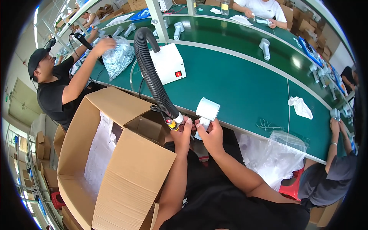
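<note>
In the head view, the right hand [213,138] grips the handle of a white, round-headed plastic device [208,109] at the near edge of the green workbench [237,84]. The left hand [182,138] has its fingers curled around a yellow-and-black cylindrical tool [171,123], just beside the white tip of a black corrugated hose [147,73]. An open brown cardboard box [132,184] stands left of the forearms.

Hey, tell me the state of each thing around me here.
White device, gripped, round end up
Right hand, closed on it
Black hose, arched
Left hand, fingers curled near the hose's lower end
White machine, standing; switch position unclear
Cardboard box, open
Bag, bulging
Tissue, crumpled
</note>
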Available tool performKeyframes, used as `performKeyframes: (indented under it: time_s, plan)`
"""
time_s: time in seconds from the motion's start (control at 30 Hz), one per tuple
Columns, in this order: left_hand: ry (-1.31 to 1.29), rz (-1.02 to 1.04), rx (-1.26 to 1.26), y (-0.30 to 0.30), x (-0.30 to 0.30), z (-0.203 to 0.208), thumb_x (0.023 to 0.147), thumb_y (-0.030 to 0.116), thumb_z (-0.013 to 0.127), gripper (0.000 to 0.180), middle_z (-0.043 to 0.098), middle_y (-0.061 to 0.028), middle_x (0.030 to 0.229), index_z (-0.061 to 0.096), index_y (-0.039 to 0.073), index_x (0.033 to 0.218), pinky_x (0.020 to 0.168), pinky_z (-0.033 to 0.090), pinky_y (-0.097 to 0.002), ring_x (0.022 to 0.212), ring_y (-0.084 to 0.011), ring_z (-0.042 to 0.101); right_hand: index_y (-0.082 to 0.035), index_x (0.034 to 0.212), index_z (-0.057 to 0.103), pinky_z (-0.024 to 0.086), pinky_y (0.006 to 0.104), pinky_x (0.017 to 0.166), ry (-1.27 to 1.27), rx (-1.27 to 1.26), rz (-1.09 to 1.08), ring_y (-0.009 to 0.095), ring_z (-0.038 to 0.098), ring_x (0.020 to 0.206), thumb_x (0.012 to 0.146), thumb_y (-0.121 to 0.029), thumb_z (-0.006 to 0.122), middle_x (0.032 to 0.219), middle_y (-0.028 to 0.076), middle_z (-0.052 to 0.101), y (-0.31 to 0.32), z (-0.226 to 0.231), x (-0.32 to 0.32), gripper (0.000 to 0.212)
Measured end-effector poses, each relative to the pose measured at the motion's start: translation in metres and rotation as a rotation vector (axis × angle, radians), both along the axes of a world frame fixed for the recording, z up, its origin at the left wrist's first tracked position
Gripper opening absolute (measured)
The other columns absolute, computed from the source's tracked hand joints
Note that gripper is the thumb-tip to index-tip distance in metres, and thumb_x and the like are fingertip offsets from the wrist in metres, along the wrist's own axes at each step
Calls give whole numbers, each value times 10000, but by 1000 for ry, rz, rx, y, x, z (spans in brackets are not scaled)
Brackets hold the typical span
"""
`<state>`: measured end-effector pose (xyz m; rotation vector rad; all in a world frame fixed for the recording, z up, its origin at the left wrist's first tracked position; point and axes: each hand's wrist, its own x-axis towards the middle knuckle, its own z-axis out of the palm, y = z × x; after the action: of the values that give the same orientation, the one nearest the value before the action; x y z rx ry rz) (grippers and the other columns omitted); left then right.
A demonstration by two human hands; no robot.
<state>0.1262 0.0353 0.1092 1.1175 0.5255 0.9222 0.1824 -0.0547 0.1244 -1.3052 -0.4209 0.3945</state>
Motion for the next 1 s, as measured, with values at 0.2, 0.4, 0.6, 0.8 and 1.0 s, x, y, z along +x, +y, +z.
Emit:
performKeyframes:
  time_s: [0.2,0.4,0.6,0.8,1.0]
  plan:
    - [32,-35,98,7,-6,-8,892,4,599,144,582,-27,867,547,28,1025,673,520,-262,727,-102,590,3,1235,533,523,289,862,58,58,83,152,652,994,874,-16,629,1056,102,673,3,-1,1,374]
    - [-29,-387,-296,-17,-63,-26,847,42,633,374,518,-82,929,460,27,1179,662,584,-360,770,-230,642,29,1238,517,525,359,903,201,177,259,228,653,1027,886,-23,610,1123,155,646,-46,11,22,367]
    - [-129,-531,-314,-38,-57,-22,782,32,741,742,634,-147,1097,351,36,1414,931,528,-435,1019,-281,650,30,1270,492,511,401,950,324,280,364,266,642,1061,881,-56,635,1122,168,645,-29,25,28,423]
    - [-180,-665,-473,-55,-54,-1,925,344,613,596,613,-166,1045,370,22,1364,696,528,-344,820,-233,631,-8,1258,490,523,383,919,366,337,418,246,637,1060,879,-141,670,1097,146,658,-49,36,34,441]
    - [-268,-729,-709,-62,-51,-1,944,696,239,715,566,-111,925,397,81,1273,433,444,-275,562,-169,535,-31,1233,515,525,383,914,323,362,611,244,642,1053,848,-189,743,1112,148,661,-54,19,37,474]
